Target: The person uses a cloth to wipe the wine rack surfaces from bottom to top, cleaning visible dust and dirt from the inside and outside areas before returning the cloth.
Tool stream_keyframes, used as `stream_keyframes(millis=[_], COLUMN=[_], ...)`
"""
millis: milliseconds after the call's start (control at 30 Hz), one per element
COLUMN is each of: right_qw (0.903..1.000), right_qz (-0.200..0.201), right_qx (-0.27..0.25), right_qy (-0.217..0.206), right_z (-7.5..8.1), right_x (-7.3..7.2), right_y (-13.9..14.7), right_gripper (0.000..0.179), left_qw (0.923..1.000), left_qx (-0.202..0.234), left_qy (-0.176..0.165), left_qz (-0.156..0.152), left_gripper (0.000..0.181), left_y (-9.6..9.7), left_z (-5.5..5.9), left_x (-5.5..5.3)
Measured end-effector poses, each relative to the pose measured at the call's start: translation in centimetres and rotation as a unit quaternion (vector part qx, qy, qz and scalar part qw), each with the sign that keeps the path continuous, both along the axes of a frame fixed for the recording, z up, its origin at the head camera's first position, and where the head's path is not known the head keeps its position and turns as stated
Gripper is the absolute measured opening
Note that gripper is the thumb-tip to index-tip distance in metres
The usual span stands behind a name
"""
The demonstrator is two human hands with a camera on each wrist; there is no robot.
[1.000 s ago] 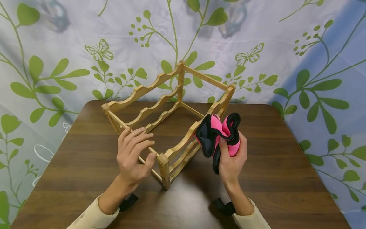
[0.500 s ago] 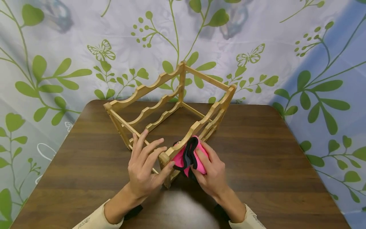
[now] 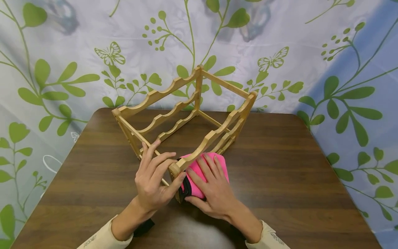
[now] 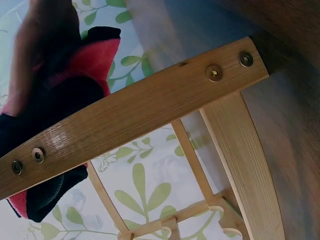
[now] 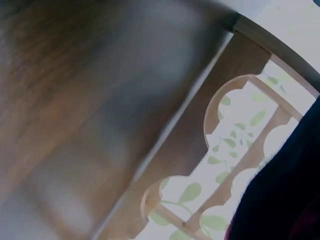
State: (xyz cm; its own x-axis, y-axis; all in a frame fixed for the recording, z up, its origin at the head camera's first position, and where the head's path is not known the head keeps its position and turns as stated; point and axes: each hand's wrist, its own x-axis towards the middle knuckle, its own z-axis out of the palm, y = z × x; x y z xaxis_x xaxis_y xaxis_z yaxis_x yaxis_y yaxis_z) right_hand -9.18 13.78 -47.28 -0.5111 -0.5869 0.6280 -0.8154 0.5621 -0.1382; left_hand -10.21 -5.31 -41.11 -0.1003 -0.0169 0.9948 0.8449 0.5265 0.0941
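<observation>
A pale wooden wine rack with scalloped rails stands on the table, one corner post towards me. My left hand lies at that corner, fingers extended over the side rod and thumb against the post. My right hand holds a pink cleaning cloth with black edging against the rack's right side, beside the near corner. Its fingers lie over the cloth, the thumb below. In the left wrist view the cloth shows behind the post with its metal screws. Dark cloth fills the right wrist view's lower right corner.
The dark brown wooden table extends to both sides of the rack. Behind it hangs a pale curtain printed with green leaves and butterflies. A black strap shows below the left wrist.
My right hand has brought the cloth left and down onto the rack's near corner, spreading its pink side out. My left hand has moved slightly right, its thumb now at the post.
</observation>
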Motion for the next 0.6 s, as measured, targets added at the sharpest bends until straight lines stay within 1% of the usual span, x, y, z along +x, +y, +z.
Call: stream_keyframes(millis=[67,200,433,600], right_qw=[0.9999,0.9993,0.997,0.9943], right_qz=[-0.009,-0.027,-0.044,-0.054], right_qx=[-0.001,0.017,0.049,0.055], right_qy=[0.006,0.02,0.039,0.074], right_z=[0.1,0.5,1.4,1.4], right_x=[-0.3,-0.8,-1.9,-2.4], right_y=[-0.1,-0.4,-0.5,-0.4], right_gripper=[0.06,0.052,0.067,0.07], left_qw=[1.0,1.0,0.9998,0.9996], left_qx=[0.001,0.001,-0.002,-0.008], left_qy=[0.001,0.0,-0.005,-0.01], left_qz=[0.003,0.003,-0.02,-0.026], left_gripper=[0.038,0.038,0.037,0.037], left_y=[0.0,-0.3,-1.2,-1.6], left_z=[0.1,0.2,0.5,0.6], left_x=[-0.1,-0.2,-0.4,-0.6])
